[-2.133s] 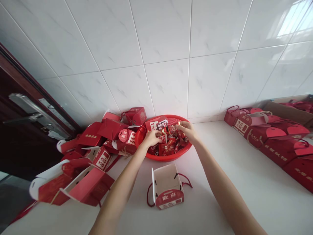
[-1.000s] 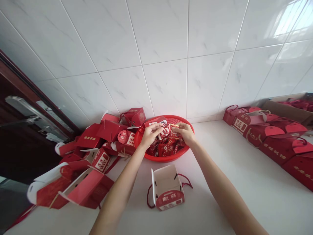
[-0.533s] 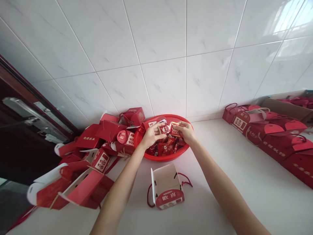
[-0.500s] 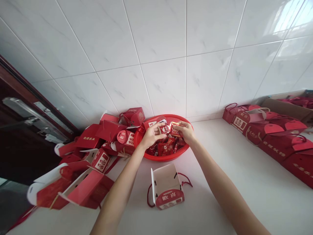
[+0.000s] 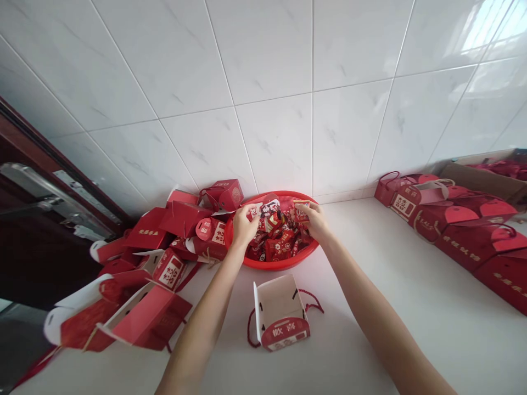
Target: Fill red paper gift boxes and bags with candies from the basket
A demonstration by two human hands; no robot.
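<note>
A red plastic basket (image 5: pixel 274 266) holds many small red wrapped candies (image 5: pixel 280 247). Over its right side, my right hand (image 5: pixel 318 224) pinches a small red candy packet (image 5: pixel 302 210) between thumb and fingers. My left hand (image 5: pixel 245 229) is closed over the basket's left side, by a white-and-red printed piece; what its fingers hold is hidden. In front of the basket stands an open red gift box (image 5: pixel 286 329), white inside, with dark red cord handles lying out to either side.
Red gift boxes (image 5: pixel 152 230), several open, lie piled on the left beside a dark door with a metal handle (image 5: pixel 31 184). Closed red boxes (image 5: pixel 461 244) stand in rows at right, before a cardboard carton (image 5: pixel 477 181). A tiled wall (image 5: pixel 274 142) rises behind.
My hands have drawn apart over the basket, the left one moving left. The double-happiness packet at my left fingertips no longer shows there. My right hand still has a packet.
</note>
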